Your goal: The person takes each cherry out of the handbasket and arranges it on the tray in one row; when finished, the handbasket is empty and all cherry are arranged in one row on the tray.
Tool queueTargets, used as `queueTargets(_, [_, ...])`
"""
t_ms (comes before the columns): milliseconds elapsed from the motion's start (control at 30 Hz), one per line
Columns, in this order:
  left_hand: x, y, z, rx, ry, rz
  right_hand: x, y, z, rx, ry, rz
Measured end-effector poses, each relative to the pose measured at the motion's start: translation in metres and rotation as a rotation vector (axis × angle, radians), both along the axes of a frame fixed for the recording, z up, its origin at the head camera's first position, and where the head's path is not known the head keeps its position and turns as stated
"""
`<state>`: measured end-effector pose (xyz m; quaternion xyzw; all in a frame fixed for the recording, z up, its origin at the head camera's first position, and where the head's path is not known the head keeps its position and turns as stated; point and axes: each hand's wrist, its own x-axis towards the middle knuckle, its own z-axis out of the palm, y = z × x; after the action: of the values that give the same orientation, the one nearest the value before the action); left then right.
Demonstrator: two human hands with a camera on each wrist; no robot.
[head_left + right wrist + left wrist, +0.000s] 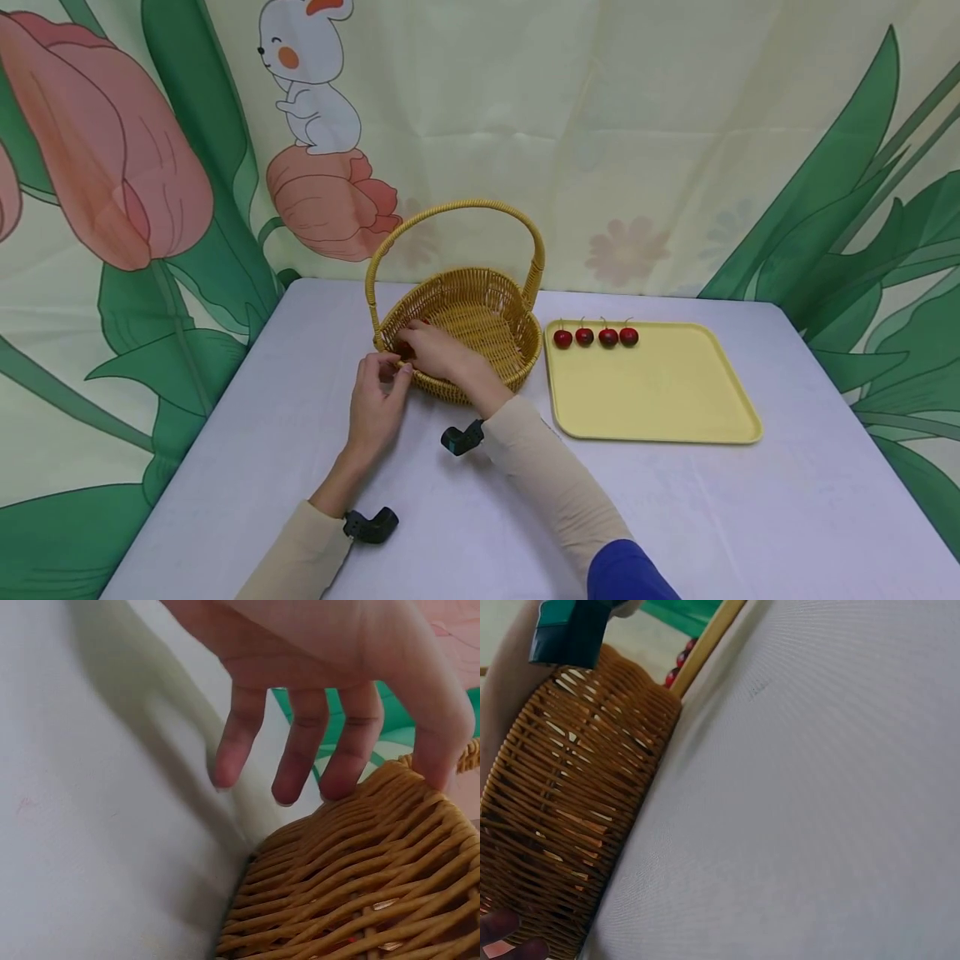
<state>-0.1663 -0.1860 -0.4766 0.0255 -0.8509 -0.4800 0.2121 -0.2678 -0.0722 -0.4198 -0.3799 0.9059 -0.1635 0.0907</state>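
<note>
A wicker basket [480, 325] with a tall arched handle stands on the table. At its near left rim, my left hand [377, 400] pinches the edge with thumb and forefinger. The right wrist view shows this left hand [322, 682] too, its other fingers hanging beside the woven wall [360, 885]. My right hand [438, 354] reaches over the rim into the basket's left end, fingers down; I cannot tell what they hold. Bits of red show through the weave. In the left wrist view, left fingertips [510, 937] are at the basket's outer side [577, 772].
To the right lies a yellow tray [660, 392] with several dark red cherries [608, 337] in a row along its back left. A white cloth [442, 533] covers the table, and a printed curtain [570, 142] hangs behind. Black wrist cameras [371, 526] sit on both wrists.
</note>
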Motion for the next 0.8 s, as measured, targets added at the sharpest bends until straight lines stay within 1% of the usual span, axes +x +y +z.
queueTargets(100, [0.0001,0.0,-0.0003,-0.004,-0.002,0.0,-0.0007,0.0002,-0.0022,0.022,0.012,0.01])
queueTargets(267, [0.0,-0.0004,-0.0006,-0.007,0.006,0.001,-0.0023,-0.0005,-0.0053,0.005,0.011,0.011])
queueTargets(500, [0.0005,-0.0005,-0.0006,-0.006,0.013,0.001,-0.0012,-0.0005,-0.0065,-0.007,-0.04,-0.032])
queueTargets(700, [0.0003,-0.0004,-0.0011,-0.003,0.018,0.004,0.0002,-0.0008,-0.0053,-0.023,-0.075,-0.04])
queueTargets(800, [0.0004,-0.0004,-0.0011,0.0,0.018,0.002,0.0007,-0.0016,-0.0055,-0.02,-0.079,-0.041])
